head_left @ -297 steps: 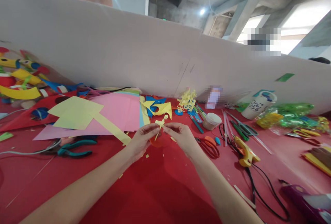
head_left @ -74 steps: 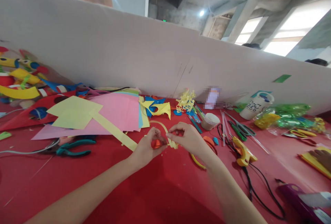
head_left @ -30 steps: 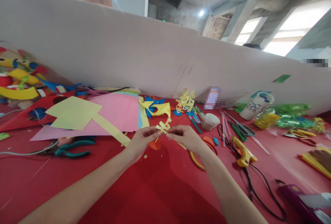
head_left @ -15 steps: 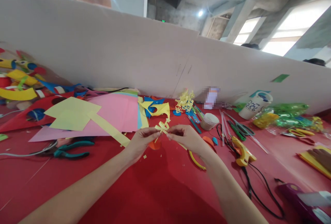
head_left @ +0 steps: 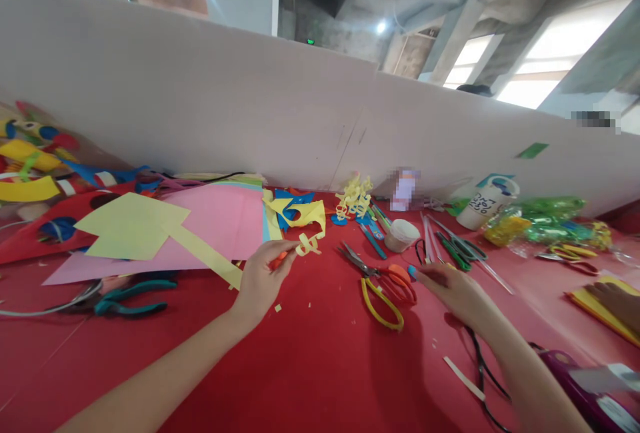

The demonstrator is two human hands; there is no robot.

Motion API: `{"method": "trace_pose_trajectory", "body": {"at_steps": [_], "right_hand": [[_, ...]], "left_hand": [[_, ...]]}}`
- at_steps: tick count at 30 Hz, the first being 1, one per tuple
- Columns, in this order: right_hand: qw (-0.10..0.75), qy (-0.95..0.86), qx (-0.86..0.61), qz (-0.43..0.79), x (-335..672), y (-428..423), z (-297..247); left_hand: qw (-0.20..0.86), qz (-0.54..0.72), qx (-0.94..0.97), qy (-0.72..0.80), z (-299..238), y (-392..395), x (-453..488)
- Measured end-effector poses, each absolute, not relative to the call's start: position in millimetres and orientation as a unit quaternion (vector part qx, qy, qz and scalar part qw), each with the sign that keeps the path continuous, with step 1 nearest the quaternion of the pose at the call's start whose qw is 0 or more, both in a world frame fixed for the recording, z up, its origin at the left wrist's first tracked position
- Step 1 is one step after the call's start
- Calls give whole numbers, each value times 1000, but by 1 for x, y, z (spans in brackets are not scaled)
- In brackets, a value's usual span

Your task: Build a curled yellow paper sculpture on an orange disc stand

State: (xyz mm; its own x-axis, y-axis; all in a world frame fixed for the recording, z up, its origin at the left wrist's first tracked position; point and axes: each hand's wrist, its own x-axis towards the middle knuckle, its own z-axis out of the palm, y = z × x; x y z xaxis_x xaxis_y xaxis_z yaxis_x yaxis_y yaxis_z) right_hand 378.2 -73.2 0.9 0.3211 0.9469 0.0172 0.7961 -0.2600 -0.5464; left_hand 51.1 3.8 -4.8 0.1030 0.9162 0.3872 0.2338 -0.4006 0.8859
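My left hand (head_left: 260,276) is closed in a pinch on a small curled yellow paper strip figure (head_left: 307,244), held just above the red table (head_left: 310,366). A bit of an orange paper disc (head_left: 281,258) shows at the same fingertips. My right hand (head_left: 450,288) is apart from the figure, low over the table at the right. Its fingers are stretched toward a small blue paper piece (head_left: 412,272) and a black cord (head_left: 483,380). I see nothing in it. Yellow-handled scissors (head_left: 380,300) and orange-handled scissors (head_left: 400,280) lie between my hands.
Pink and yellow paper sheets (head_left: 200,226) and teal pliers (head_left: 130,290) lie at the left. A tape roll (head_left: 403,234), a white cup (head_left: 483,203), green wrappers (head_left: 545,223) and a purple tool (head_left: 580,386) are on the right. Another person's hand (head_left: 617,300) rests at the right edge. A grey partition (head_left: 250,113) closes the back.
My right hand has let go of the yellow paper figure and moved right, down toward the table. My left hand alone now holds the figure. The scissors are now uncovered.
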Motion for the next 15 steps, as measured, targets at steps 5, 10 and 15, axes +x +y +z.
{"method": "trace_pose_trajectory", "body": {"at_steps": [5,10,15], "right_hand": [[138,-449,-882,-29,454,-116,-36],[225,-513,-821,115,428,-120,-38],[319,-586,-720,192,334,-95,-2]], "left_hand": [[263,527,689,421,-6,3,48],[344,528,643,435,-7,3,52],[593,515,468,405,-3,-5,65]]}}
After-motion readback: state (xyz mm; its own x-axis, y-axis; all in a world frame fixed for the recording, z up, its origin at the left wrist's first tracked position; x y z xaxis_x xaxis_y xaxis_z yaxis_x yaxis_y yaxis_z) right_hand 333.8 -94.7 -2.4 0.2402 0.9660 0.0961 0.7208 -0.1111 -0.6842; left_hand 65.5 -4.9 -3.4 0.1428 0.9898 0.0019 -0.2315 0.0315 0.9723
